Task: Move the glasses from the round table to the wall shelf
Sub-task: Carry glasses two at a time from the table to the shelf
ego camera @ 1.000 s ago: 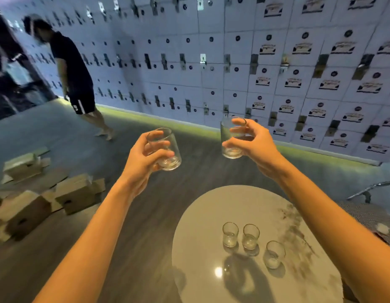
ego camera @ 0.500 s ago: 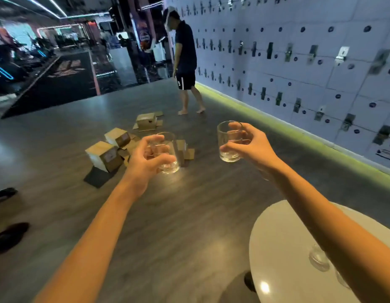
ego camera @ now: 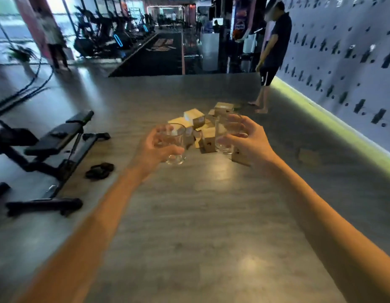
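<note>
My left hand (ego camera: 149, 149) grips a clear empty tumbler (ego camera: 175, 147) from its left side, held upright at chest height over the grey floor. My right hand (ego camera: 247, 142) holds a second clear tumbler (ego camera: 224, 136) from its right side, a little higher and close beside the first. Both arms stretch forward. The round table and the wall shelf are out of view.
Several cardboard boxes (ego camera: 202, 125) lie on the floor just beyond the glasses. A black weight bench (ego camera: 56, 141) stands at the left, dark slippers (ego camera: 100, 170) beside it. A person (ego camera: 272, 53) stands by the locker wall (ego camera: 342, 53) on the right. Gym machines fill the far left.
The view has swung left: the round table and its remaining glasses left the frame, the bench and gym hall came in. Both hands still hold their glasses in front.
</note>
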